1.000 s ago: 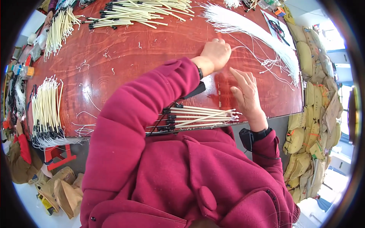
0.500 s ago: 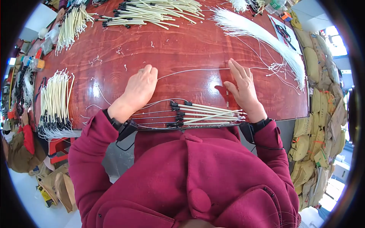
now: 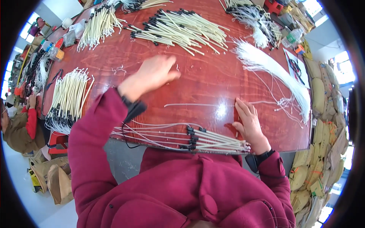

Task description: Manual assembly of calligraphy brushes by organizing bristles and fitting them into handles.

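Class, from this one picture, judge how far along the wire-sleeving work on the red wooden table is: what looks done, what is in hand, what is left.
Done: piles of cream sleeved wires with black ends. In hand: the left hand reaches across the table; the right hand rests by a near-edge batch. Left: a sheaf of bare white wires.

Bare red table (image 3: 213, 81) stretch lying open between left hand (image 3: 150, 76) and right hand (image 3: 247, 123); far side being blocked by cream tube pile (image 3: 182, 30), right by white fibre bundle (image 3: 273, 70), near edge by sleeved wire bunch (image 3: 213, 140).

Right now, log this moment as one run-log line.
left hand: reaching across red table, empty | right hand: flat on table beside cream sleeved wires | big pile of sleeves ahead
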Demonstrator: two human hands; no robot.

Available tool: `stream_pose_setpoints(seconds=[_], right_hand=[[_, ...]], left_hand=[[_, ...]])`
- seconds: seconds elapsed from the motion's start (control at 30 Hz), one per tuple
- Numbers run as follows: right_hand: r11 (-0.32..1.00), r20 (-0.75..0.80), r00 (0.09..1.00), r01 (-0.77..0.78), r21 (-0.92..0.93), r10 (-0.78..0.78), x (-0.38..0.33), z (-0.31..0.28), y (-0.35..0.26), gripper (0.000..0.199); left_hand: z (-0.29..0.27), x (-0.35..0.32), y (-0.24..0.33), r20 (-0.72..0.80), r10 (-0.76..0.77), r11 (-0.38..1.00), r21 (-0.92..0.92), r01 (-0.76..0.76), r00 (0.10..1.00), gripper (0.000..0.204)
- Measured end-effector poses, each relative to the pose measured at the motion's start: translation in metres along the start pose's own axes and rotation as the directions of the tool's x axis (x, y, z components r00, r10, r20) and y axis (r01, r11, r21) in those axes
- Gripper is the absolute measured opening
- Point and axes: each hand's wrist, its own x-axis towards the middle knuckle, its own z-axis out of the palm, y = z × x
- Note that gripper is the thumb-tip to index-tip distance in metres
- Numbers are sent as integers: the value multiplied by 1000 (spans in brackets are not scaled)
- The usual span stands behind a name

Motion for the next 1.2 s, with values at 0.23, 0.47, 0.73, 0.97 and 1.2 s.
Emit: stream_pose_setpoints(seconds=[0.23, 0.47, 0.73, 0.97, 1.2], right_hand=[[998, -3, 999, -41, 48, 41, -2, 1, 0, 75], [992, 45, 998, -44, 118, 39, 0, -7, 6, 75], [994, 16, 999, -31, 107, 29, 2, -2, 7, 73], [997, -42, 999, -6, 74, 9, 0, 5, 5, 68], [996, -114, 994, 6, 90, 4, -1, 12, 3, 68]], left_hand=[[-10, 234, -66, -438, 291, 913, 394, -110, 851, 53], [17, 297, -61, -181, 213, 924, 356, -138, 960, 55], [31, 261, -64, -202, 73, 981, 192, -34, 977, 45], [33, 204, -54, -239, -39, 977, 193, 87, 970, 39], [44, 174, -57, -257, -37, 968, 229, 98, 966, 35]])
